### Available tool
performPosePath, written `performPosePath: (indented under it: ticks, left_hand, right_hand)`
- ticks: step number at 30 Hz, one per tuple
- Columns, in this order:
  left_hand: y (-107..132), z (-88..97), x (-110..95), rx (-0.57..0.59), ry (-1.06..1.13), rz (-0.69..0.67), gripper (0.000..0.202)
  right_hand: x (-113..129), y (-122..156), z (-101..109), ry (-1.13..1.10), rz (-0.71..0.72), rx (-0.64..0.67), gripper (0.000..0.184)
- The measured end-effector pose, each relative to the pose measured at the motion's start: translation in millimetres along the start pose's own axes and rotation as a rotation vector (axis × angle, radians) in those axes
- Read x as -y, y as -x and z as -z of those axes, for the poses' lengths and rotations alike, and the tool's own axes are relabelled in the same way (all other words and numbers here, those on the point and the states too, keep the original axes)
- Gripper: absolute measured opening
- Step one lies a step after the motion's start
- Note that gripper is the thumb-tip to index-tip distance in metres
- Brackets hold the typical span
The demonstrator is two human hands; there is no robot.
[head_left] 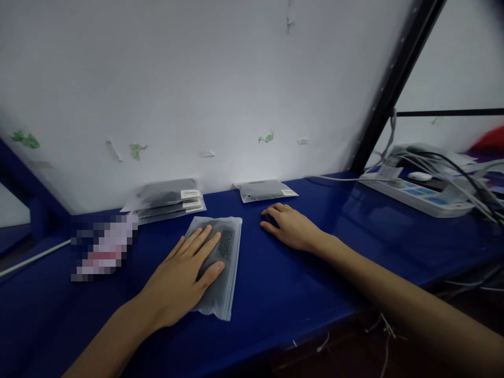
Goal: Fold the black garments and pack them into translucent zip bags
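My left hand (189, 273) lies flat with spread fingers on a frosted zip bag (226, 268) that has something dark inside and dark printing on its front. The bag rests on the blue table (275, 294), its zip edge toward the right. To the right of it, my right hand (289, 226) rests on the tabletop, fingers loosely stretched and a little bent, holding nothing. Just beyond that hand lies another frosted bag (263, 190) with a white label. A stack of similar labelled bags (169, 197) sits at the back left, by the wall.
A white power strip (417, 194) with tangled cables (444, 163) occupies the right end. A blurred-out pinkish item (106, 249) lies at the left, near a white cable (35, 257). Behind the table stands a white wall panel (236, 94), with a black post (394, 89) at its right.
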State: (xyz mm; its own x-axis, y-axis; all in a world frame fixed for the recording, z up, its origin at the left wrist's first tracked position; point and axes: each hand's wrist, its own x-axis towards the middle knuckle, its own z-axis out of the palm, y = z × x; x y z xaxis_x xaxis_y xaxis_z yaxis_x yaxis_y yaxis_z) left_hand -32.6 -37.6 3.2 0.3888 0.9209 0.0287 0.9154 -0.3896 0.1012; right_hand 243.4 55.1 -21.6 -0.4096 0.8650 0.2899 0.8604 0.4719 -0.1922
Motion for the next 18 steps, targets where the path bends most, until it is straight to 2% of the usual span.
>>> performPosePath:
  ticks: [4,7,9,13,15,18]
  left_hand:
    - [0,-3.4,1,-0.013,-0.014,0.021,0.062]
    - [2,-0.4,-6,-0.003,-0.065,0.030,0.066]
    - [1,7.1,-15,-0.016,-0.113,0.017,0.066]
    - [-10,30.4,-27,-0.020,-0.165,0.040,0.054]
    - [-20,38.7,-22,-0.003,-0.166,0.075,0.051]
    - [-35,41.2,-4,-0.032,-0.176,0.050,0.042]
  right_hand:
    - [-1,0,0,-0.016,-0.005,0.008,0.044]
    - [-1,0,0,-0.020,-0.008,0.009,0.044]
    - [-1,0,1,-0.021,-0.002,0.006,0.043]
    - [-2,-1,2,-0.036,0.010,0.001,0.041]
    - [-4,-1,3,-0.047,0.014,0.003,0.040]
    - [-8,-2,3,-0.064,0.020,0.007,0.039]
